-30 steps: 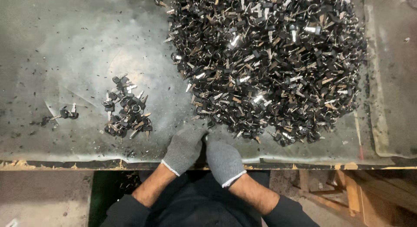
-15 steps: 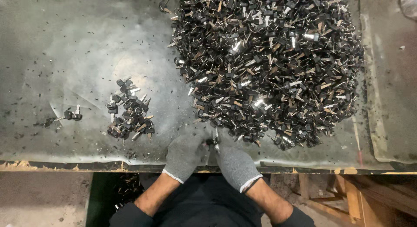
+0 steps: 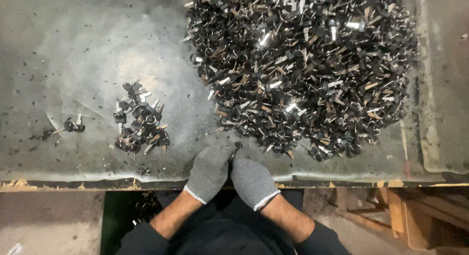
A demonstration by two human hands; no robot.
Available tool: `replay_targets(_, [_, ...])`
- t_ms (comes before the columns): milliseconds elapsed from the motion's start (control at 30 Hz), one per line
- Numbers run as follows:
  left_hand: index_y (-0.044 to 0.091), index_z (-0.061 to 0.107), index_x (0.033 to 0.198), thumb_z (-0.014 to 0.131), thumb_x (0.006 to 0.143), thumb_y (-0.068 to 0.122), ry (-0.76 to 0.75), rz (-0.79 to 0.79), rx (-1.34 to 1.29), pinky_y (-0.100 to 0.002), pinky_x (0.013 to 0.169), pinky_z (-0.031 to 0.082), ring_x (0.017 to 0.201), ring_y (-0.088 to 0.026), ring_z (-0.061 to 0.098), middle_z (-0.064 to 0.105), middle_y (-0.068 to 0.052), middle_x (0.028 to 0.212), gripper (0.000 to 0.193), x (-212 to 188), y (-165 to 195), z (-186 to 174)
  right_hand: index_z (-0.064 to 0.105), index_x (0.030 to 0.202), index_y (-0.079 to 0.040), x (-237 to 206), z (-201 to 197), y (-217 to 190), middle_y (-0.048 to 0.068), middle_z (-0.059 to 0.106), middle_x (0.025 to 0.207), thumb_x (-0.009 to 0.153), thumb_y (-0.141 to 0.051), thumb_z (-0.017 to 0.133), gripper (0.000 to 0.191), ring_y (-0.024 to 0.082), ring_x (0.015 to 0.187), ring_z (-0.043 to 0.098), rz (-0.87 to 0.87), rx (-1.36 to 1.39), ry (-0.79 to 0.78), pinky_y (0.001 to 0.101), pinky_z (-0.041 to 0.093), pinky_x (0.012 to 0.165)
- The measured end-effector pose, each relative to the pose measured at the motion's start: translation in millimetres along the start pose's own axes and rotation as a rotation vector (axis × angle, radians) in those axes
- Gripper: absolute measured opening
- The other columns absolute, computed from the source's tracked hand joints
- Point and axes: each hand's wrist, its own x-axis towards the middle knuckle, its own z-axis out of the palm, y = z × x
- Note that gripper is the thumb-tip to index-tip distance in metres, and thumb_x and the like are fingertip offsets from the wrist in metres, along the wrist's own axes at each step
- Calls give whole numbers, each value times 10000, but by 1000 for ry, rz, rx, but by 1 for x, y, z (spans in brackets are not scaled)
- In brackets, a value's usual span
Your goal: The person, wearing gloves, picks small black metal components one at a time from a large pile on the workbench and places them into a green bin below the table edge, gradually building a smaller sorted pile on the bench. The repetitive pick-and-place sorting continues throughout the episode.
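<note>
A large heap of small keys (image 3: 303, 69) with black heads and metal blades covers the right part of a grey metal table (image 3: 73, 50). Both my hands wear grey knit gloves and meet at the table's near edge. My left hand (image 3: 209, 171) and my right hand (image 3: 251, 181) pinch one small black key (image 3: 238, 145) between their fingertips, just in front of the heap. A small sorted pile of keys (image 3: 140, 123) lies to the left of my left hand. Farther left lies a lone pair of keys (image 3: 73, 125).
Dark specks and debris are scattered over the table top. A raised grey lip (image 3: 442, 89) runs along the right side. Below the table edge a wooden frame (image 3: 391, 211) shows at the right, and dark scraps (image 3: 141, 211) lie on the floor at the left.
My hands have stayed joined at the near edge, fingertips working together on the small key. The view has shifted slightly, so the heap and piles sit a little lower.
</note>
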Motion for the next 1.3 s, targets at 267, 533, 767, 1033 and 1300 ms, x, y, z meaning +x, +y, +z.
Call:
replay_targets(267, [99,626,1033,707,832,102,-17,-3,158,-505,673,530,771,-370,672,676,-142,903,217,2,2,-3,503,1203,-45,1,-20,3,213,725,898,998,-206,559,266,400,820,745,111,61,-67,499,595,690])
replay_targets(533, [115,686,996,700,980,276,-339,-210,154,-515,702,541,774,-373,690,678,-148,817,163,0,0,-32,473,1323,-12,-2,-35,11,230,726,867,911,-261,626,505,435,817,726,152,289,-91,526,583,688])
replay_targets(767, [78,672,1009,779,687,120,-274,-39,27,-493,827,533,969,-393,672,702,-156,989,342,41,-7,-32,582,1150,-34,-15,-15,-12,239,718,881,924,-277,659,341,444,832,714,-118,227,-158,532,577,702])
replay_targets(1033, [168,701,1084,797,723,180,-167,31,28,-491,781,545,929,-359,684,722,-110,1024,373,31,-11,-25,592,1220,-59,-11,-17,-2,222,719,878,954,-192,596,297,398,816,729,19,-35,-249,522,594,675])
replay_targets(1300, [186,751,1017,782,728,157,-188,39,188,-477,769,548,904,-341,683,698,-98,905,292,34,-4,-24,588,1123,-27,-5,-25,-3,195,727,832,991,-247,550,259,367,761,753,302,94,-58,482,617,624])
